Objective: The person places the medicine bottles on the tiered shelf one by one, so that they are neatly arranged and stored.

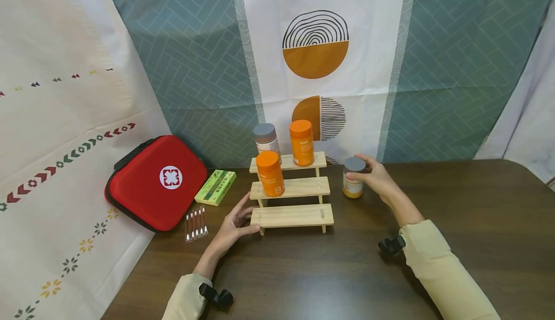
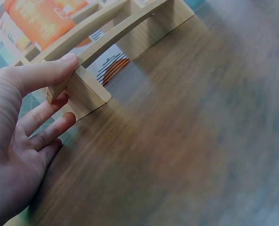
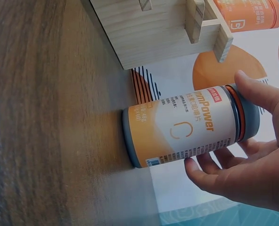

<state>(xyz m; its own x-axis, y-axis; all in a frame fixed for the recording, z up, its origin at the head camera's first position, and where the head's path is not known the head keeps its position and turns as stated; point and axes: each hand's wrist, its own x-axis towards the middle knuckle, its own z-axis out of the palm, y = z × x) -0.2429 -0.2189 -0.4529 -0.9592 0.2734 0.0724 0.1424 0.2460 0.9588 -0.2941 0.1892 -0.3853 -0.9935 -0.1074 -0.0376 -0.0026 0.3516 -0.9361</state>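
Note:
A three-step wooden rack [image 1: 291, 215] stands on the table, and my left hand [image 1: 231, 228] pinches the left end of its lowest step between thumb and fingers. To the right of the rack, my right hand [image 1: 376, 179] grips a grey-lidded supplement bottle [image 3: 182, 127] near its lid. That bottle is upright, its base at the tabletop; whether it touches the wood I cannot tell. An orange bottle [image 1: 270, 175] sits on the middle step, at the left. On the top step are another orange bottle [image 1: 302, 144] and a second grey-lidded bottle [image 1: 266, 136], partly hidden.
Left of the rack, a red first-aid case [image 1: 147, 190] leans near the patterned cloth. Beside it lie a green-yellow box [image 1: 215, 187] and a clear pack of cotton swabs [image 1: 196, 223]. A hanging cloth [image 1: 191, 69] borders the table's back edge.

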